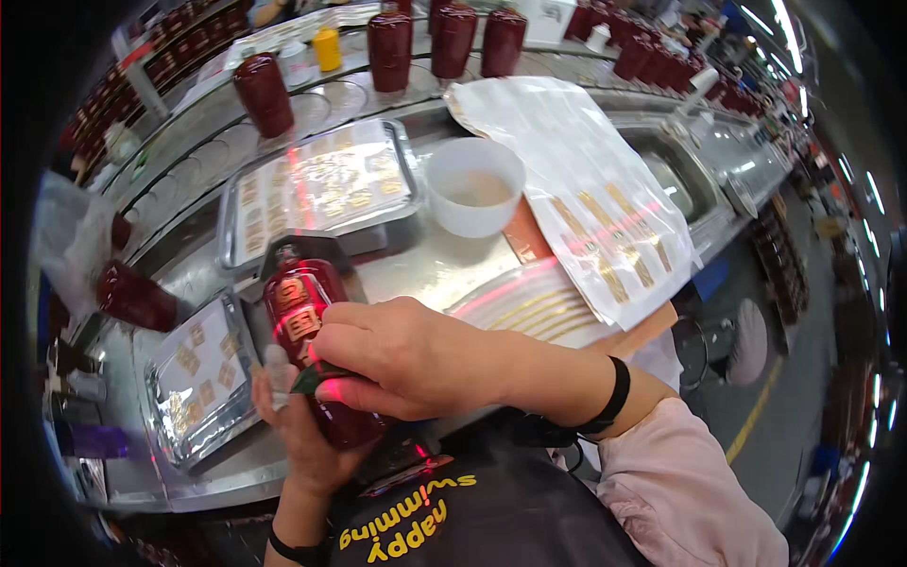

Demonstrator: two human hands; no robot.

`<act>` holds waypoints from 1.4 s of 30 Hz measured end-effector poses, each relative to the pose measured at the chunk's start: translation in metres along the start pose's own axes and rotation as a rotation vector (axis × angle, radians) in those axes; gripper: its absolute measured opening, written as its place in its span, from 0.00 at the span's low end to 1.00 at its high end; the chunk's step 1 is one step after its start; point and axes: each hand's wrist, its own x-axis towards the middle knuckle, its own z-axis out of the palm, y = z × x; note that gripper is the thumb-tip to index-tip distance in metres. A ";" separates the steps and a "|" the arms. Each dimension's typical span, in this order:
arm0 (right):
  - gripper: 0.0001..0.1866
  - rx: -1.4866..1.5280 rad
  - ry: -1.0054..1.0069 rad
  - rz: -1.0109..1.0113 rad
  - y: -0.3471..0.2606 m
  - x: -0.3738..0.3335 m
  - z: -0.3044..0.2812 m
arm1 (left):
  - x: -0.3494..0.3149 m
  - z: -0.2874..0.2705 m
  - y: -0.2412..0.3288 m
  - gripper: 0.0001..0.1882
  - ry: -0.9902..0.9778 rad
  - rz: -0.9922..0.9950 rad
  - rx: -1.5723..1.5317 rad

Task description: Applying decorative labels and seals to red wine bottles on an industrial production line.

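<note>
A dark red glossy bottle (351,422) lies tilted in front of me, with gold characters on its side and red laser lines across it. Its top end rests in a dark holder (282,253). My left hand (316,452) is wrapped round the bottle's lower left side, white covers on its fingertips. My right hand (402,354) reaches across from the right, its fingers pinched on a small dark green flat piece (306,381) held against the bottle. Just what tool this is I cannot make out. The right fingers hide part of the gold lettering.
Metal trays (227,241) (175,454) bear sheets of gold decals. Beyond stands a translucent white tub (475,184). Right of it lies a white sheet (539,123) with gold strips. More dark red bottles (389,52) line the conveyor behind; another bottle (137,295) lies at left. A sink (675,175) is far right.
</note>
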 end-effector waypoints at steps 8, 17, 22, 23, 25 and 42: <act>0.21 -0.884 0.094 0.733 0.056 -0.169 -0.173 | -0.002 0.011 0.000 0.58 0.072 -0.047 -0.181; 0.17 -1.100 -0.166 1.361 0.123 -0.228 -0.241 | 0.001 0.018 0.006 0.54 0.075 -0.102 -0.497; 0.14 -1.032 -0.329 1.264 0.126 -0.224 -0.251 | -0.002 0.019 0.005 0.55 0.080 -0.145 -0.467; 0.14 -1.054 -0.306 1.246 0.128 -0.226 -0.255 | -0.002 0.018 0.005 0.55 0.077 -0.148 -0.461; 0.16 -1.007 -0.294 1.227 0.136 -0.229 -0.261 | -0.001 0.017 0.004 0.55 0.065 -0.155 -0.448; 0.08 -1.032 -0.202 1.097 0.135 -0.228 -0.254 | -0.004 0.009 0.003 0.55 0.074 -0.045 -0.244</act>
